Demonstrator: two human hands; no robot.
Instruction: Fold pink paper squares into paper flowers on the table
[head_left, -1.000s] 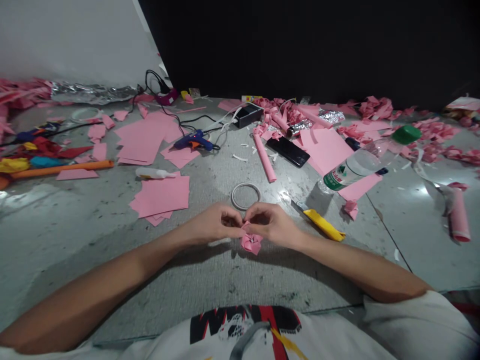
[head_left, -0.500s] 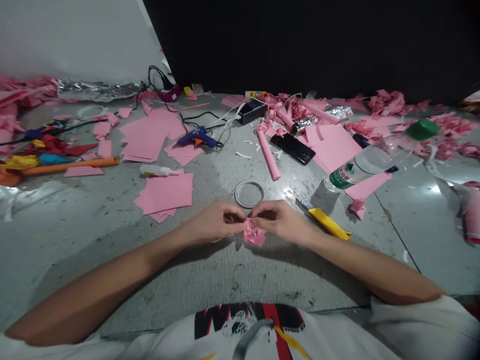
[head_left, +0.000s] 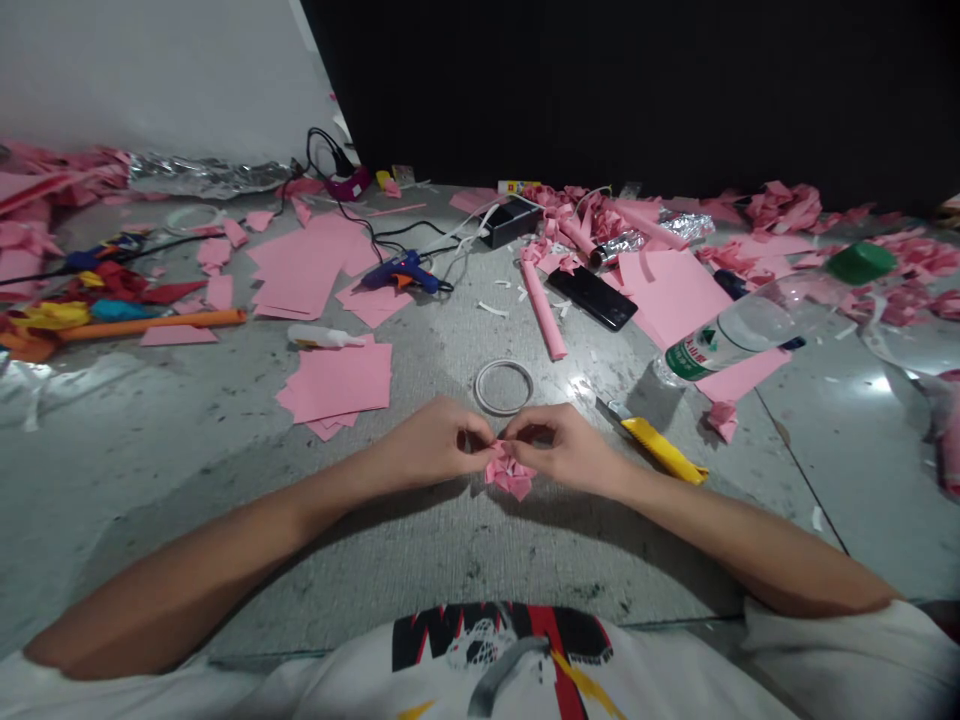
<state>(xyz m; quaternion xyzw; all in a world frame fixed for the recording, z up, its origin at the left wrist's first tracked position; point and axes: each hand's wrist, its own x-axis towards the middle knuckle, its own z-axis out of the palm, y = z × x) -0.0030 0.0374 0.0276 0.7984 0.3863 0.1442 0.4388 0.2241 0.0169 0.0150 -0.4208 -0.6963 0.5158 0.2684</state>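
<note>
A small folded pink paper flower (head_left: 510, 474) hangs just above the grey floor in front of me. My left hand (head_left: 439, 440) pinches its top from the left. My right hand (head_left: 559, 447) pinches it from the right, fingertips almost touching those of the other hand. Just beyond my hands lies a white tape ring (head_left: 503, 386). A yellow utility knife (head_left: 660, 450) lies to the right of my right hand. A stack of pink paper squares (head_left: 341, 385) sits to the left.
A plastic water bottle with a green cap (head_left: 757, 325) lies at the right on a pink sheet. Farther back are a black phone (head_left: 591, 297), a pink paper roll (head_left: 544, 312), a blue glue gun (head_left: 401, 272), a white glue bottle (head_left: 319, 338) and scattered pink scraps.
My fingers have turned and worked the pink flower a little. The view has drifted slightly, so things sit a bit further right.
</note>
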